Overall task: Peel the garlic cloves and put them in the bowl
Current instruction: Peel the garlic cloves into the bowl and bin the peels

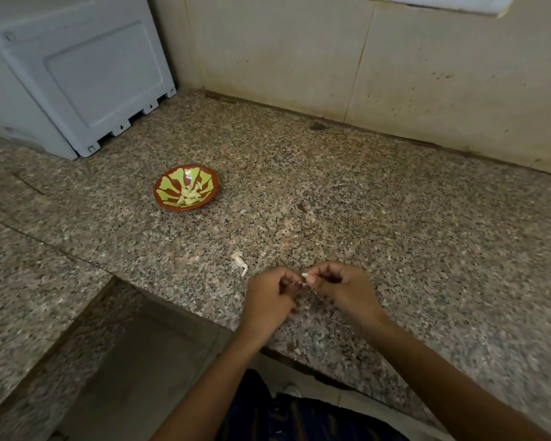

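We pinch a clove [305,276] in our right hand [341,288]. Our left hand [269,297] curls beside it, picking at the skin. We should pull gently, then drop it in the bowl [186,187], far off to the left.

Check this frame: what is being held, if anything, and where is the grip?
The right hand pinches a small garlic clove at one end, its pale tip poking out. The left hand is curled beside it; whether it touches the clove cannot be told.

bare forearms [223,370] — dark striped garment [299,418]
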